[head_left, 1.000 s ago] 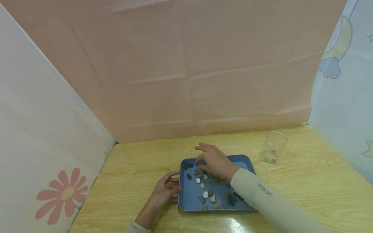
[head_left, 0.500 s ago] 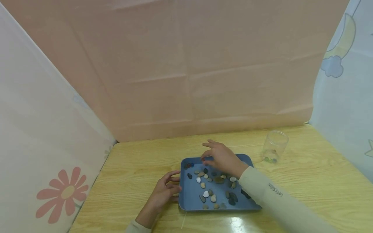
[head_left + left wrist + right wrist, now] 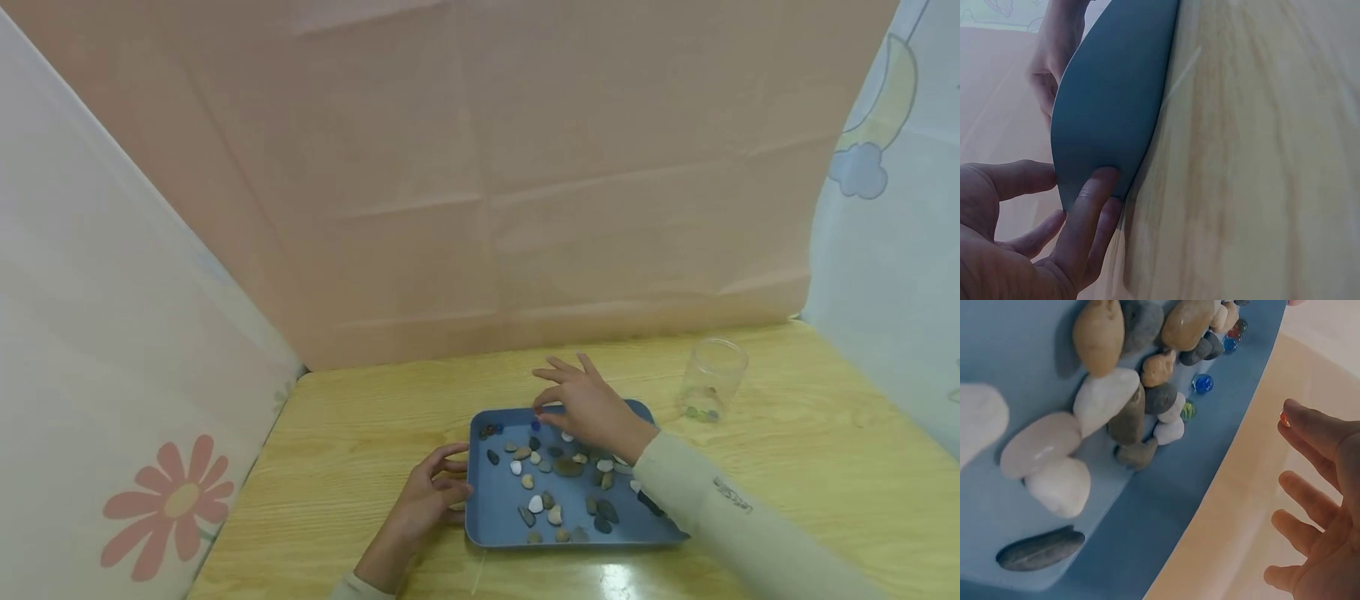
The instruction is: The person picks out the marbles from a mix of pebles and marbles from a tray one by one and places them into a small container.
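In the head view my right hand (image 3: 596, 408) is over the far side of the blue tray (image 3: 491, 525). Its thumb and forefinger pinch a small red-orange marble (image 3: 1284, 419), with the other fingers spread. Just below them in the tray lies a blue marble (image 3: 536, 425); the right wrist view also shows a green marble (image 3: 1189, 411) beside the stones. My left hand (image 3: 427, 496) is at the tray's left side. Its fairly straight fingers (image 3: 1088, 200) touch the outer wall and rim.
Several white, tan and dark pebbles (image 3: 568, 467) are scattered in the tray. A small group of marbles (image 3: 491, 430) sits in its far left corner. On the table (image 3: 360, 442), behind and right of the tray, stands a clear cup (image 3: 715, 379) with a few marbles inside.
My right hand has moved right along the tray's far side, away from the corner marbles, still pinching the red marble. The blue marble shows below its fingers now. My left hand stays put.
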Demonstrator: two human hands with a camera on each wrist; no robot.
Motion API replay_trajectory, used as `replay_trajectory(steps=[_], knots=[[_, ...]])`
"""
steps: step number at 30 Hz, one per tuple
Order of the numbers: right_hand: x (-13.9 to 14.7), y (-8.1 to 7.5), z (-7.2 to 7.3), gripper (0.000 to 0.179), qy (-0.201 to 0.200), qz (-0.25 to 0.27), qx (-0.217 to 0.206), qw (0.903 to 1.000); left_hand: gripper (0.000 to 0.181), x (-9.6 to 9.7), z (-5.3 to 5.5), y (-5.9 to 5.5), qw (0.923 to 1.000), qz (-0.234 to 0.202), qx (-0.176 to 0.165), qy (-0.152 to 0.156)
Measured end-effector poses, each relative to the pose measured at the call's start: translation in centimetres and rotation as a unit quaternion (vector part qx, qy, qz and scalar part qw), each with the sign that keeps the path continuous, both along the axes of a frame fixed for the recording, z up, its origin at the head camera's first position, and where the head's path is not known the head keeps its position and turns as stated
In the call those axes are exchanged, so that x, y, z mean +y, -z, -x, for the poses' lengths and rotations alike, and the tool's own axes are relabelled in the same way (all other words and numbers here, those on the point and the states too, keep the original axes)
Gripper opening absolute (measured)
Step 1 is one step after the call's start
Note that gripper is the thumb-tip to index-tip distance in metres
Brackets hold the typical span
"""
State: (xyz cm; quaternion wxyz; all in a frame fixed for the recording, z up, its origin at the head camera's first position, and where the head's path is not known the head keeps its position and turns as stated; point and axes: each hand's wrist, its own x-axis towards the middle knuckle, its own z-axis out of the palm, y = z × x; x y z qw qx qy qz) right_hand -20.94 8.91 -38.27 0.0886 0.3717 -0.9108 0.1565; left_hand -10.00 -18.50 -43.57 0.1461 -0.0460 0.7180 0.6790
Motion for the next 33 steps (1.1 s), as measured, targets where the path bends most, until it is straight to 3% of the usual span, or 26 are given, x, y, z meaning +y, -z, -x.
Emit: replay_trajectory(steps=[20,33], knots=[[2.2,-0.5,0.6,0.014,0.04,0.003,-0.015,0.9991,0.067,-0.1,0.0,-0.1,1.0,0.005,-0.002,-0.001],[4.4,-0.8,1.2,0.016,0.054,0.0,0.017,0.9984,0.067,0.1,0.1,-0.2,1.0,0.001,-0.004,0.001]])
